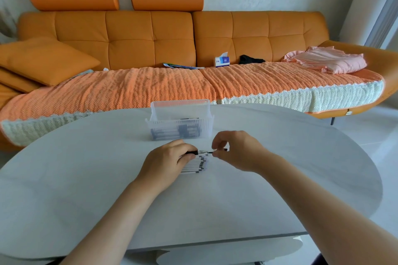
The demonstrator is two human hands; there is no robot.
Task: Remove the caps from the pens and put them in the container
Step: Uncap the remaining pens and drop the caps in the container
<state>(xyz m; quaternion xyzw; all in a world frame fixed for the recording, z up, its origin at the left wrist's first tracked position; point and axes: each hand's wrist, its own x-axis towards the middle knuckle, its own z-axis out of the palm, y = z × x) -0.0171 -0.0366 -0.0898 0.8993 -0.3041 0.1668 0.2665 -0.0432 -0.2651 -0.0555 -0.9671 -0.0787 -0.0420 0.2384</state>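
Observation:
My left hand [167, 162] grips a pen [199, 152] by its black grip, the bare tip pointing right. My right hand [235, 149] pinches a small black cap [218, 150] just off that tip, a short gap between them. Under my left hand a row of several white pens with black ends [197, 165] lies side by side on the table. A clear ribbed plastic container [179, 123] stands just beyond my hands and holds several dark pens lying inside.
The grey oval table [280, 168] spreads wide around the hands. Behind it is an orange sofa [150, 34] with a woven cover, a tissue box [221, 61], a magazine, dark cloth and folded pink clothes [327, 60].

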